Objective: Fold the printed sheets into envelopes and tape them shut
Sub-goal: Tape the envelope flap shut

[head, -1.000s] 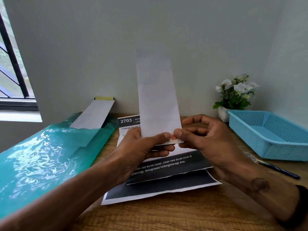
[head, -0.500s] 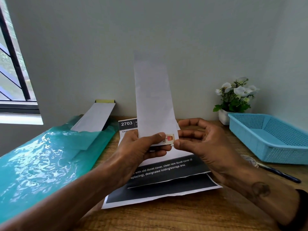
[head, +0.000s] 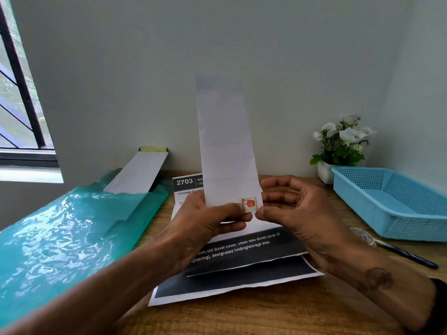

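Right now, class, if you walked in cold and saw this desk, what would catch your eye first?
First, the tall folded sheet held upright in the middle, gripped at its bottom edge by the left hand and the right hand, with a small colourful sticker at its lower right corner. Next, the shiny green plastic bag on the left, then the blue basket on the right.

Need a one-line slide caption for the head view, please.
Both hands, left hand and right hand, hold a folded envelope upright, sticker at its bottom edge, above printed sheets.
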A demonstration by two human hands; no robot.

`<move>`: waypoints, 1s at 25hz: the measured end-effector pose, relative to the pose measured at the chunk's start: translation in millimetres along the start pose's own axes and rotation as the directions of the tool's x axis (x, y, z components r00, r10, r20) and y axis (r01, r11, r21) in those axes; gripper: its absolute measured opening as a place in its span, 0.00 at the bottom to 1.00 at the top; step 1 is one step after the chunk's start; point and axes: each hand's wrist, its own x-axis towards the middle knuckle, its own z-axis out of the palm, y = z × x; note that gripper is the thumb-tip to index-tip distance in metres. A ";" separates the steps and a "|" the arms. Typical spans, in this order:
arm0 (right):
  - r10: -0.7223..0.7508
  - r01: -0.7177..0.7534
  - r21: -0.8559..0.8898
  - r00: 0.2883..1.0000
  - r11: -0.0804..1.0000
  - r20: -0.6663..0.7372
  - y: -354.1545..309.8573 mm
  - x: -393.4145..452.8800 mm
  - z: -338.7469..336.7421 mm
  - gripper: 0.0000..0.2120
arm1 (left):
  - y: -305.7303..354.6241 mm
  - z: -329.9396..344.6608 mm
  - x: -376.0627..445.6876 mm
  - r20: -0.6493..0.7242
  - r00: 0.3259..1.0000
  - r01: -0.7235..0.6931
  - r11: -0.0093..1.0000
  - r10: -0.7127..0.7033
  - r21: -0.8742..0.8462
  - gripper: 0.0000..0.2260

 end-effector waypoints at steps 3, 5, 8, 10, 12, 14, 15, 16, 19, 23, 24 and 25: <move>-0.006 0.006 -0.008 1.000 1.000 0.003 -0.7 -1.0 0.5 0.24 | -2.7 -2.2 0.8 -0.014 1.000 -0.022 0.999 0.023 0.033 0.12; -0.007 0.007 -0.015 1.000 1.000 0.012 -0.4 -2.2 1.1 0.24 | -4.1 -3.2 2.9 -0.040 0.999 -0.027 0.999 0.028 0.042 0.12; -0.017 0.017 -0.040 1.000 0.999 0.014 -0.8 -2.3 1.0 0.24 | -1.3 -9.2 10.3 -0.101 0.993 -0.055 0.998 0.057 0.020 0.20; -0.013 0.014 -0.063 1.000 0.998 0.026 -2.2 -3.3 0.6 0.24 | 4.1 -17.0 16.6 -0.161 0.980 -0.113 0.993 0.114 0.014 0.19; -0.003 0.009 -0.102 0.999 0.995 0.051 -5.7 -5.7 1.3 0.25 | 11.2 -25.3 19.8 -0.206 0.964 -0.176 0.984 0.168 -0.018 0.14; -0.010 0.018 -0.133 0.998 0.991 0.058 -11.4 -5.1 2.9 0.23 | 17.2 -31.3 21.6 -0.226 0.953 -0.213 0.976 0.199 -0.038 0.12; -0.040 0.044 -0.154 0.999 0.987 0.027 -15.8 -3.1 3.0 0.22 | 19.4 -33.1 21.6 -0.226 0.951 -0.222 0.974 0.208 -0.037 0.12; -0.089 0.083 -0.181 0.996 0.980 -0.024 -24.2 0.2 2.9 0.19 | 22.4 -34.5 20.7 -0.227 0.949 -0.232 0.972 0.220 -0.025 0.11; -0.310 0.252 -0.331 0.941 0.909 -0.136 -66.6 17.1 1.1 0.15 | 28.4 -35.6 21.0 -0.232 0.943 -0.234 0.971 0.240 0.052 0.09; -0.575 0.469 -0.568 0.818 0.677 -0.010 -137.4 55.4 -2.0 0.14 | 46.3 -26.8 23.2 -0.249 0.929 -0.227 0.953 0.273 0.199 0.09; -0.611 0.504 -0.627 0.790 0.594 0.056 -153.8 65.0 -3.0 0.16 | 52.0 -22.4 23.5 -0.249 0.925 -0.232 0.945 0.288 0.229 0.09; -0.628 0.527 -0.679 0.769 0.512 0.123 -168.5 74.2 -4.4 0.19 | 58.5 -17.9 22.3 -0.240 0.920 -0.246 0.933 0.310 0.263 0.09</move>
